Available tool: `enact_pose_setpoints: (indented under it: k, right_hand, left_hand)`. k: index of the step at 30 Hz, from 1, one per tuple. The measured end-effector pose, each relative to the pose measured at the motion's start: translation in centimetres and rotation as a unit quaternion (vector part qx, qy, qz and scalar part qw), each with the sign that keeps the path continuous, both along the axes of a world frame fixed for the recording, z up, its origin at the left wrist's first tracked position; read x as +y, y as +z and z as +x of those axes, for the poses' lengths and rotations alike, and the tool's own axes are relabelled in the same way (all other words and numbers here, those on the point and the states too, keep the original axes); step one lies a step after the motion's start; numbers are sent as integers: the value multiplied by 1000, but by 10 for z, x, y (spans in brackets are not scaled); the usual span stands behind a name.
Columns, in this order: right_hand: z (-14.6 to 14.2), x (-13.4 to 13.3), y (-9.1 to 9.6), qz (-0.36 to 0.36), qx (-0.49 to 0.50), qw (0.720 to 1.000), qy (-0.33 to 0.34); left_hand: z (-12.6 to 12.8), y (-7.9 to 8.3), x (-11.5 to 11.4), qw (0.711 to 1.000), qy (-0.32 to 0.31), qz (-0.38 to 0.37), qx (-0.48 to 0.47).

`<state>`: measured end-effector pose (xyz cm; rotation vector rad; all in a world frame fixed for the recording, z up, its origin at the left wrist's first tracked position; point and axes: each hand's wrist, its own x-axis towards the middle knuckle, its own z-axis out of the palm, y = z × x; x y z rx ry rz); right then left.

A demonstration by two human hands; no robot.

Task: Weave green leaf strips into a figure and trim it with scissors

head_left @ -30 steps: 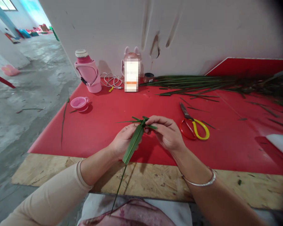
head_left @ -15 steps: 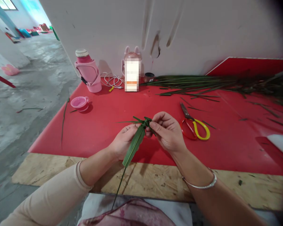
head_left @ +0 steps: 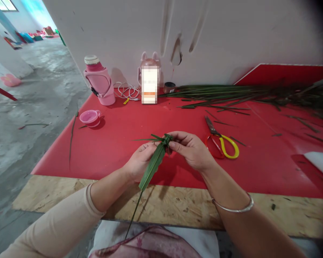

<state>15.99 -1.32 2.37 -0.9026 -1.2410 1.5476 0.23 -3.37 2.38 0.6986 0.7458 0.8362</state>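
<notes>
Between my two hands is a green leaf (head_left: pixel 152 166) whose upper end is worked into a small knotted clump, with thin strips sticking out to the left. Its broad blade hangs down toward me and ends in a long thin stem. My left hand (head_left: pixel 140 159) is closed on the leaf from the left, its fingertips partly hidden behind the blade. My right hand (head_left: pixel 190 148) pinches the knotted end between thumb and forefinger. To the right of that hand lie scissors (head_left: pixel 222 139) with one red and one yellow handle loop.
A pink bottle (head_left: pixel 100 84), a pink cup (head_left: pixel 90 118), a white cable (head_left: pixel 126 91), a lit phone (head_left: pixel 150 86) and a small dark cap (head_left: pixel 169 87) stand or lie on the red tabletop (head_left: pixel 118 143). Long green leaves (head_left: pixel 218 92) are heaped at the back right.
My right hand has shifted and turned slightly at the knotted end, its fingers now lying flatter over it. My left hand and the hanging blade are nearly unchanged.
</notes>
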Motion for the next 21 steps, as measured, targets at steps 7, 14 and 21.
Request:
enact_pose_setpoints:
  k: [7, 14, 21]
  right_hand:
    - [-4, -2, -3, 15, -12, 999, -40]
    - [-8, -4, -2, 22, -10, 998, -64]
    - [-9, -6, -1, 21, 14, 997, -70]
  left_hand:
    - [5, 1, -4, 997, 71, 30, 26]
    - [5, -1, -4, 996, 70, 55, 32]
    - [5, -2, -6, 994, 69, 69, 42]
